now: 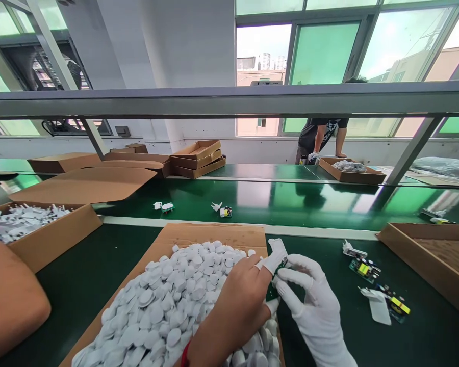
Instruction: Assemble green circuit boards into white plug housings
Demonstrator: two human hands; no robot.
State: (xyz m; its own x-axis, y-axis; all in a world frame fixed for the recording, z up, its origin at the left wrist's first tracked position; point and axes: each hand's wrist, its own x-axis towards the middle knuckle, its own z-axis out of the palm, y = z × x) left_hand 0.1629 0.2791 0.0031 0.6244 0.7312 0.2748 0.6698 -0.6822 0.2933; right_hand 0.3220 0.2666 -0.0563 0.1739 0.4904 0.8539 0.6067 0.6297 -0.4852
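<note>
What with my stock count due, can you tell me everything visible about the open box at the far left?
The open box looks like plain brown cardboard, with low walls. It sits upright on the dark green work surface, and the picture's edge cuts it off. It holds a jumbled heap of small white parts, plastic by their look. A broad brown flap spreads out behind it, perhaps its own. An arm hides its near side, so contact there cannot be told.

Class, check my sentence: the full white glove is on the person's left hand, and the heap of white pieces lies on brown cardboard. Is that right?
Not quite. The head view shows the full white glove on the right hand; the heap of white pieces does lie on brown cardboard.
</note>
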